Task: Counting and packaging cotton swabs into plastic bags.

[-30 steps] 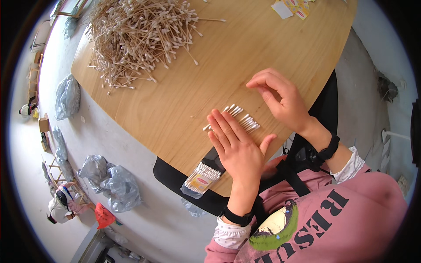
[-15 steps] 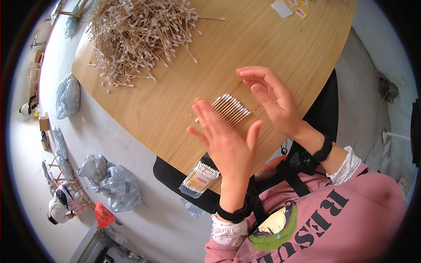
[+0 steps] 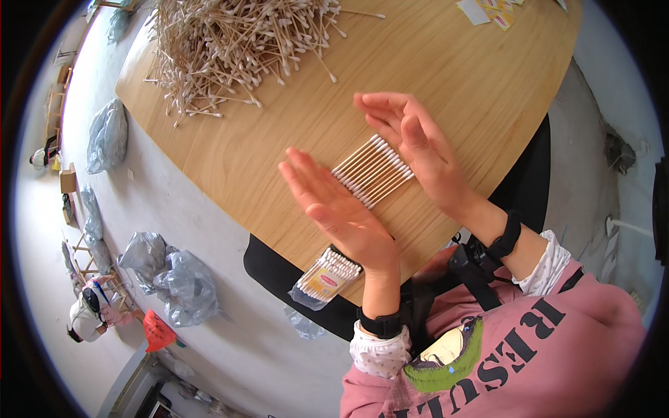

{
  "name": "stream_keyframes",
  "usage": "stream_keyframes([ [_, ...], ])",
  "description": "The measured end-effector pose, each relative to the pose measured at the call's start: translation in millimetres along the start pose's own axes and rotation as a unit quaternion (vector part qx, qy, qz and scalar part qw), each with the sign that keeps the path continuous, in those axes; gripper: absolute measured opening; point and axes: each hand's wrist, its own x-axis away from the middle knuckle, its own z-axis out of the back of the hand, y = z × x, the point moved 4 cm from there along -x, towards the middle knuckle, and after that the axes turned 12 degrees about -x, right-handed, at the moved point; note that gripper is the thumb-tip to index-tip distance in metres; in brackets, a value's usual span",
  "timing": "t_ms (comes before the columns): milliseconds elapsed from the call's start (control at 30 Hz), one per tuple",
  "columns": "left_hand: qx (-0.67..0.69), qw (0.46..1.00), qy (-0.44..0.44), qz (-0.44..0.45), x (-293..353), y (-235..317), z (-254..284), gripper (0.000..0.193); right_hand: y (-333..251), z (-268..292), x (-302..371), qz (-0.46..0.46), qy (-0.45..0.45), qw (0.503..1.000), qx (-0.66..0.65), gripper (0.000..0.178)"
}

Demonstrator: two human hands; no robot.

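Note:
A row of cotton swabs (image 3: 373,171) with wooden sticks and white tips lies side by side on the table. My left hand (image 3: 341,216) is beside one end of the swabs, palm turned toward them, fingers stretched out. At the opposite end my right hand (image 3: 428,153) is held on edge, its fingers extended and the thumb raised. Neither hand holds anything; the two face each other across the row. A big heap of loose cotton swabs (image 3: 237,49) covers the far left of the table.
By the near table edge is a filled pack of swabs (image 3: 329,277) with a yellow label. Yellow and white cards (image 3: 496,12) lie at the far right of the wooden table (image 3: 481,90). Grey plastic bags (image 3: 185,285) are on the floor; another person (image 3: 90,313) is at lower left.
My left hand has moved left and turned from above the swabs to beside them, uncovering the row. My right hand has come closer to the other end.

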Motion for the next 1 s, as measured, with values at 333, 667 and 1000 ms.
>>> stream_keyframes([
  [333,0.021,1.0,-0.013,0.019,20,1,-4,0.072,-8,-2,17,-0.001,-0.009,1.0,0.024,0.063],
  [667,-0.627,0.721,-0.229,-0.186,37,20,-8,0.103,-37,40,20,0.046,0.07,0.991,0.109,0.039],
  [1000,-0.67,0.675,-0.243,-0.19,40,-1,-12,0.119,-47,57,30,0.103,-0.014,0.929,0.356,0.027],
])
